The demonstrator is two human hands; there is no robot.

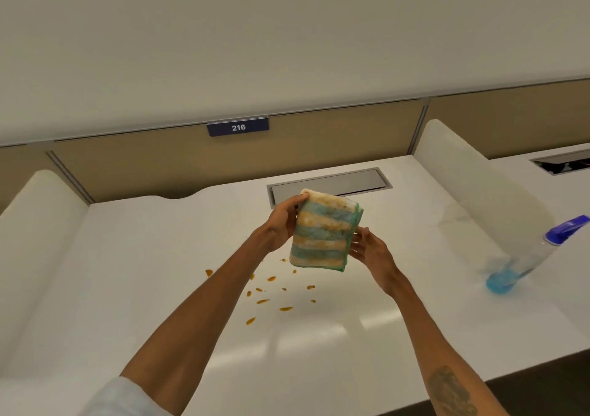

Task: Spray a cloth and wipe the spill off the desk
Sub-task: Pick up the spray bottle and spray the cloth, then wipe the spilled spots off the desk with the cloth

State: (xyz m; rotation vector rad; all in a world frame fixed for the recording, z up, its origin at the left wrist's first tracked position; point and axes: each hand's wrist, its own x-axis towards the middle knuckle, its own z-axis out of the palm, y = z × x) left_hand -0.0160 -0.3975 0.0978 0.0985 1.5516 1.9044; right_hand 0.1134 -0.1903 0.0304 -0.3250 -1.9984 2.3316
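A folded cloth (322, 233) with green and white stripes and orange-brown stains is held up above the white desk (159, 256). My left hand (284, 221) grips its upper left edge with the thumb on top. My right hand (367, 249) touches its lower right edge with the fingers spread. Below the cloth, several orange drops of spill (268, 294) are scattered over the desk. A clear spray bottle (523, 262) with blue liquid and a blue trigger head stands at the right, apart from both hands.
A closed grey cable hatch (332, 185) sits in the desk behind the cloth. White side dividers (479, 179) flank the desk, with a tan back panel and a sign reading 216 (238, 127). The desk's front edge runs at lower right.
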